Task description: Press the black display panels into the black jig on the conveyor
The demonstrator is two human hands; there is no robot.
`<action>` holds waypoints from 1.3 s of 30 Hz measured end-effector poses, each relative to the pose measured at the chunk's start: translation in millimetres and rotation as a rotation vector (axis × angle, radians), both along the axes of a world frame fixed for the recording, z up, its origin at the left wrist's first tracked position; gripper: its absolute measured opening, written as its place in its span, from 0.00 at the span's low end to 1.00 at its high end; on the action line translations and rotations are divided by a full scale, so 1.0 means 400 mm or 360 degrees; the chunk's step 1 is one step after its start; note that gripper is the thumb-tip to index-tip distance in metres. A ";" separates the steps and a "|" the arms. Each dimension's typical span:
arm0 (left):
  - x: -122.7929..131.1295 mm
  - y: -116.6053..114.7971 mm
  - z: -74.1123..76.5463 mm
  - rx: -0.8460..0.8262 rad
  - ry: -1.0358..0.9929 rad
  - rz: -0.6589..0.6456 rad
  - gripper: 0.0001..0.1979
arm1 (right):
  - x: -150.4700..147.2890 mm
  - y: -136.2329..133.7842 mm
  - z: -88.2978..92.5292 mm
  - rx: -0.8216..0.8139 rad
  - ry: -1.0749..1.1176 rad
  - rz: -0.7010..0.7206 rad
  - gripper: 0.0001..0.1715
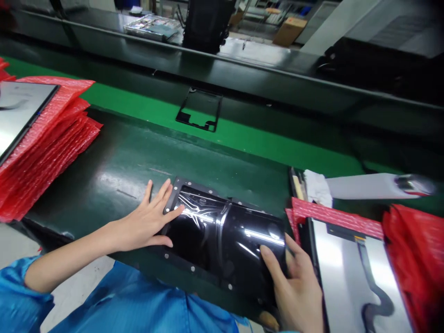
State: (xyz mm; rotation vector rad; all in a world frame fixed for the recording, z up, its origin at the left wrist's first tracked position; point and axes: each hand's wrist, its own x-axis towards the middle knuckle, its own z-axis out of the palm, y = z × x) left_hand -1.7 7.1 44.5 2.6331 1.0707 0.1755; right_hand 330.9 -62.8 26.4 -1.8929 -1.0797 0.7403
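A glossy black sheet (249, 266) is seen at the lower centre of the frame, laid across a dark plate (210, 277) that is dotted with round silver studs. Its right edge is pinched by the right hand (299, 282): the thumb is pressed on the upper face, and the other fingers are curled around the edge, partly hidden. The left end is touched by the left hand (154, 222), whose fingers are spread wide, with nothing gripped. Bright reflections and a crease are shown on the sheet's surface.

The plate is carried by a dark green worktop (118, 162). At the upper centre, a thin black frame (218, 113) is set on a bright green strip (249, 143). Red pouches (58, 152) are stacked at the left. At the lower right, a silver-backed panel (342, 277) is placed beside the right hand, and a white cloth (317, 187) is seen above it.
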 end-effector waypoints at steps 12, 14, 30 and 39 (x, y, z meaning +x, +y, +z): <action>0.031 0.012 -0.085 0.0540 0.0025 0.0205 0.35 | 0.148 0.078 0.031 0.0107 -0.0966 0.0847 0.25; 0.053 0.030 -0.077 0.0571 0.0019 0.0287 0.37 | 0.155 0.091 0.029 0.0111 -0.1060 0.0947 0.29; 0.082 0.058 -0.077 0.0486 0.0014 0.0359 0.39 | 0.114 0.102 -0.004 0.0046 -0.1309 0.0989 0.34; -0.070 0.000 -0.123 -0.0159 -0.0064 0.0082 0.40 | 0.161 -0.072 0.060 -0.0572 -0.0384 0.1044 0.59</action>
